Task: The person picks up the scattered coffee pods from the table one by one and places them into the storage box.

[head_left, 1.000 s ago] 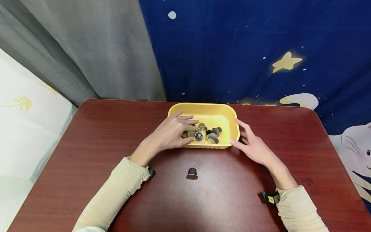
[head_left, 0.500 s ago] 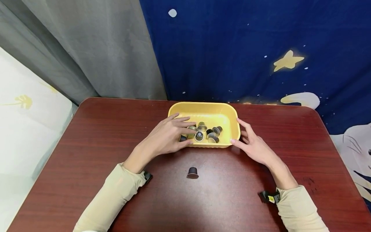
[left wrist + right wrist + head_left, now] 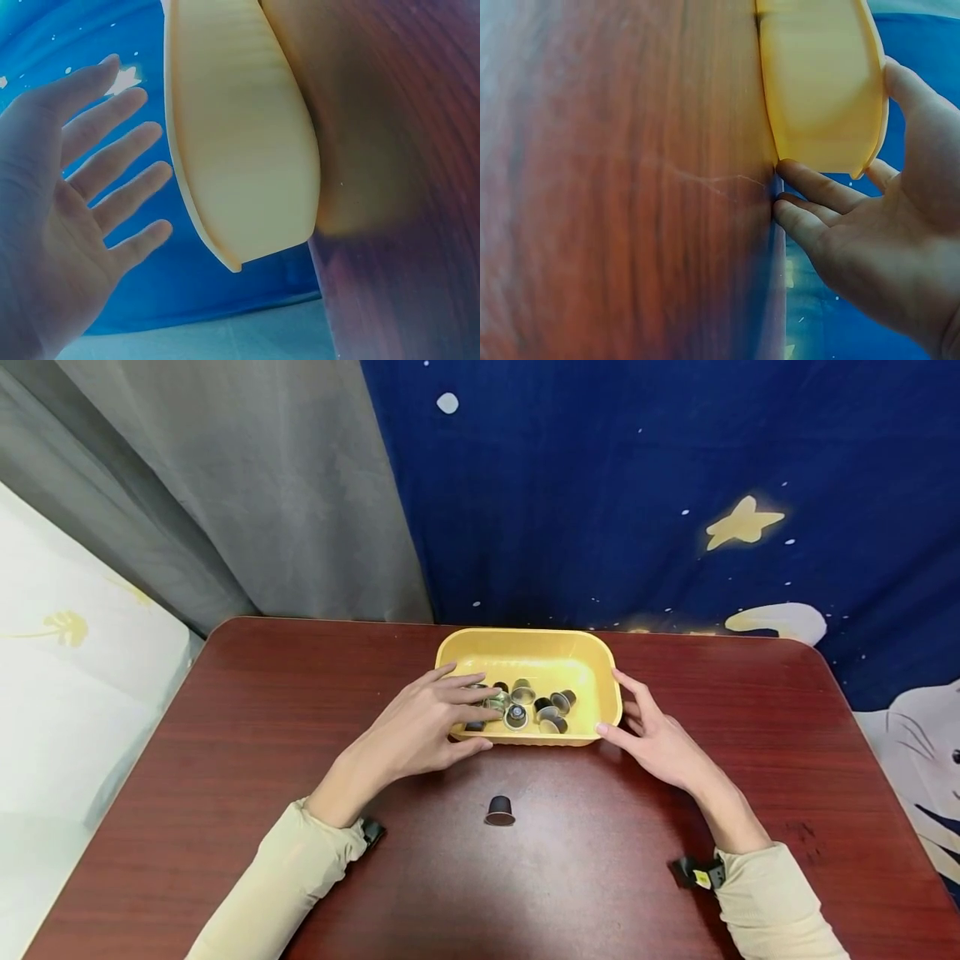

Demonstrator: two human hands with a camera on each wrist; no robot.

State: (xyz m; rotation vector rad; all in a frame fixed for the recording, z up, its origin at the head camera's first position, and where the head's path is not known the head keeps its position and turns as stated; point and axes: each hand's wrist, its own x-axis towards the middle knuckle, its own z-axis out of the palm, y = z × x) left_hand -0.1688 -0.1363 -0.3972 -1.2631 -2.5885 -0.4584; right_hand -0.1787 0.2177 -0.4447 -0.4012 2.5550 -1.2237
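Note:
A yellow plastic bin (image 3: 536, 643) stands near the table's far edge with several coffee capsules (image 3: 516, 717) lying loose inside. My left hand (image 3: 420, 717) hovers over the bin's left end, fingers straight and spread, nothing held; it hides part of that end. In the left wrist view the left fingers (image 3: 124, 184) show apart from the bin's wall. My right hand (image 3: 662, 742) holds the right end, thumb at the near corner of the rim. The right wrist view shows its other fingers (image 3: 817, 187) bent around the bin's outer wall. A single dark coffee capsule (image 3: 499, 811) sits upside down on the table in front.
The reddish-brown wooden table (image 3: 585, 877) spreads out around the bin. A grey curtain (image 3: 300, 510) and a blue star-patterned curtain (image 3: 570, 502) hang just behind its far edge.
My left hand has drawn back to the left and toward me, uncovering more capsules in the bin's left part. The right hand, bin and lone capsule stay in place.

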